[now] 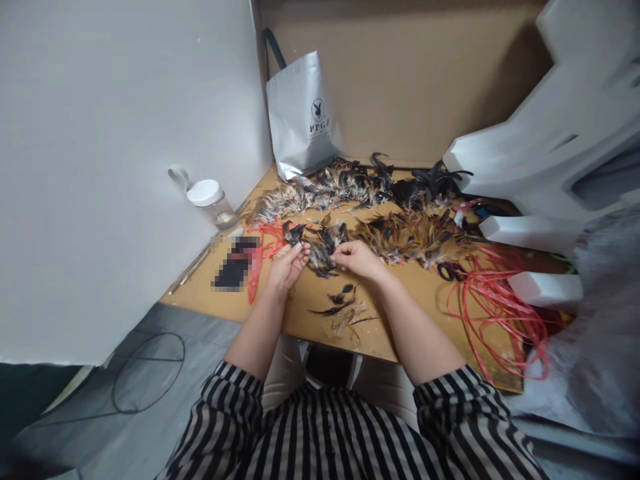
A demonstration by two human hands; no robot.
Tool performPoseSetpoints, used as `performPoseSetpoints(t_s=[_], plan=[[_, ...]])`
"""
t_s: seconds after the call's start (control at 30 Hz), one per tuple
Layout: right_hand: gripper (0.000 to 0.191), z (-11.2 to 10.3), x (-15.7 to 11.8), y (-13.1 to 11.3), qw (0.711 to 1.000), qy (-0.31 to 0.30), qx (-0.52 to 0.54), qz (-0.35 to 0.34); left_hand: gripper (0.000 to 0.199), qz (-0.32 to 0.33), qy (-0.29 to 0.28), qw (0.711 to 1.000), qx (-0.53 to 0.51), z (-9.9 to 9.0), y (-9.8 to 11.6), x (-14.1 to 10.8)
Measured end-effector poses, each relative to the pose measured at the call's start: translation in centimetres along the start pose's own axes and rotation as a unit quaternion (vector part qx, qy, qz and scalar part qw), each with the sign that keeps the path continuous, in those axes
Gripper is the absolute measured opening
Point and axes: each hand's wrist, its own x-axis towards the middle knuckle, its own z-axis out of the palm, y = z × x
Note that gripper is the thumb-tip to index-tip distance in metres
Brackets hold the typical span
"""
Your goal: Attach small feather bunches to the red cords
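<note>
Feather bunch, dark, at dial centre; right hand, three o'clock, pinches its edge, likely for control; left hand, nine o'clock, fingers curled, cannot tell grip. Loose feathers, six o'clock, probably for easy reach.

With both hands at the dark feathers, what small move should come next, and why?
Perhaps smooth the dark feathers with the right hand while the left hand steadies them: both hands are already there, and the feathers point in different directions.
</note>
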Motion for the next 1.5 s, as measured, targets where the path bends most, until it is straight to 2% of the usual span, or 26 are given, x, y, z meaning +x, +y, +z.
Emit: performPoseSetpoints(t_s=[0.07, 0.17, 0.3, 0.4, 0.67, 0.97, 1.17, 1.3, 1.5], plan=[[0.024, 0.0, 0.3, 0.4, 0.992, 0.006, 0.119, 0.042, 0.014, -0.004, 0.000, 1.000, 0.013, 0.1, -0.1, -0.1], [0.027, 0.3, 0.6, 0.7, 0.960, 0.028, 0.272, 0.063, 0.016, -0.015, -0.008, 0.998, 0.054, 0.4, -0.3, -0.4], [0.033, 1.1, 0.7, 0.5, 0.924, 0.033, 0.375, 0.064, 0.020, -0.027, -0.042, 0.993, 0.104, 0.8, -0.6, -0.7], [0.031, 1.9, 0.5, 0.1, 0.928, 0.046, 0.366, 0.048, 0.021, -0.038, -0.050, 0.989, 0.134, 0.8, -0.9, -0.8], [0.025, 3.0, 0.5, -0.3, 0.960, 0.106, 0.258, -0.010, 0.022, -0.050, -0.056, 0.985, 0.156, 0.6, -1.5, -0.5], [0.026, 3.0, 0.5, -0.4, 0.975, 0.110, 0.192, -0.031, 0.019, -0.033, -0.064, 0.978, 0.198, 0.8, -1.5, -0.5], [0.028, 3.0, 0.5, -0.2, 0.960, 0.106, 0.259, -0.009, 0.019, 0.013, -0.061, 0.965, 0.254, 1.4, -1.2, -0.9], [0.029, 3.1, 0.6, 0.1, 0.943, 0.101, 0.316, 0.007, 0.018, 0.018, -0.077, 0.956, 0.284, 1.3, -1.4, -0.8], [0.028, 3.5, 0.7, 0.0, 0.928, 0.102, 0.358, -0.003, 0.020, 0.021, -0.083, 0.952, 0.294, 1.1, -1.5, -0.7]])
